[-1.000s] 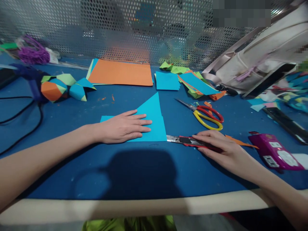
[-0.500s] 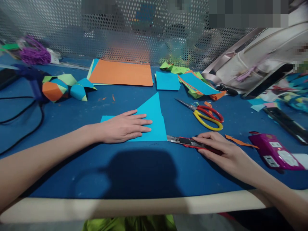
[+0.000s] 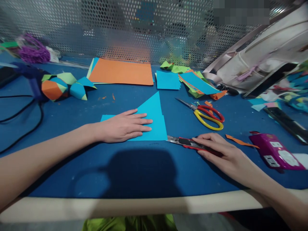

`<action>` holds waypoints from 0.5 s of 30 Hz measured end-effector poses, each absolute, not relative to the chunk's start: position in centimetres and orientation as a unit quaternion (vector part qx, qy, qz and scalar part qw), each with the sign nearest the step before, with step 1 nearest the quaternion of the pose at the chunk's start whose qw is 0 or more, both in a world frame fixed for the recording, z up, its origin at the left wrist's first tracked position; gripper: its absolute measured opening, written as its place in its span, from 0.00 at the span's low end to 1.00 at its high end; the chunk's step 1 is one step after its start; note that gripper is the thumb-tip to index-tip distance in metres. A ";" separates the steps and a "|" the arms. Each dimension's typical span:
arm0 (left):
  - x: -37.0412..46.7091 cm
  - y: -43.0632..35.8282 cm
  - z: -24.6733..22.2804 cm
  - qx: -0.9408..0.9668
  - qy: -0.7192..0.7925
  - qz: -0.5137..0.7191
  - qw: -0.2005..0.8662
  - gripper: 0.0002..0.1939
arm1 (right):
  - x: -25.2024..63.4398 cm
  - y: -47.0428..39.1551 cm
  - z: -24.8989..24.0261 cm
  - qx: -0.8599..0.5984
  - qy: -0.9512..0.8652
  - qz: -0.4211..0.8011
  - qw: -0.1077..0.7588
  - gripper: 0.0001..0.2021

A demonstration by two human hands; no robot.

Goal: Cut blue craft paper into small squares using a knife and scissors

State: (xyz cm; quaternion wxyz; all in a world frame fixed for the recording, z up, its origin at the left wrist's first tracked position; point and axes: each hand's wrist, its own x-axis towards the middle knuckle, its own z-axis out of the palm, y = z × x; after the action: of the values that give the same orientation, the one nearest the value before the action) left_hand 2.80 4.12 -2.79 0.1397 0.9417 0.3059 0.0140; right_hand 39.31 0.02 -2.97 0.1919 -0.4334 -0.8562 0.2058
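Note:
Under my left hand (image 3: 124,125) lies a folded sheet of blue paper (image 3: 157,126), its pointed flap reaching up toward the far side of the table. The fingers of that hand are spread flat on the paper. My right hand (image 3: 218,150) is closed around a red and black utility knife (image 3: 192,143). The knife's blade tip is at the lower right corner of the blue paper. Scissors (image 3: 208,115) with one red and one yellow handle lie just beyond the knife.
A stack of coloured paper (image 3: 121,72) with orange on top lies at the back, beside small blue squares (image 3: 167,80). Folded paper models (image 3: 55,86) and a glue gun (image 3: 33,80) sit left. A purple power socket (image 3: 276,150) stands right, near a pale bag (image 3: 267,54).
Both hands, the blue paper and the knife hold nearly the same positions. Only a slight shift of the camera view shows.

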 end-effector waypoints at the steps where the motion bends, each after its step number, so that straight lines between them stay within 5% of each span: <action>1: 2.8 4.1 -2.8 0.942 0.306 0.012 0.138 0.22 | 39.2 -0.1 -2.9 -0.433 -0.857 0.204 0.193 0.15; 15: 2.6 4.3 -3.0 0.949 0.293 0.000 0.117 0.23 | 38.1 -2.4 -2.8 -0.473 -0.833 0.211 0.194 0.15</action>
State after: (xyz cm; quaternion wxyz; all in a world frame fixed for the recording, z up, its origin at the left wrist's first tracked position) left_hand 2.63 4.33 -3.03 0.1171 0.9490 0.2928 -0.0003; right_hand 38.09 -2.38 -2.82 0.1940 -0.4725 -0.8335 0.2106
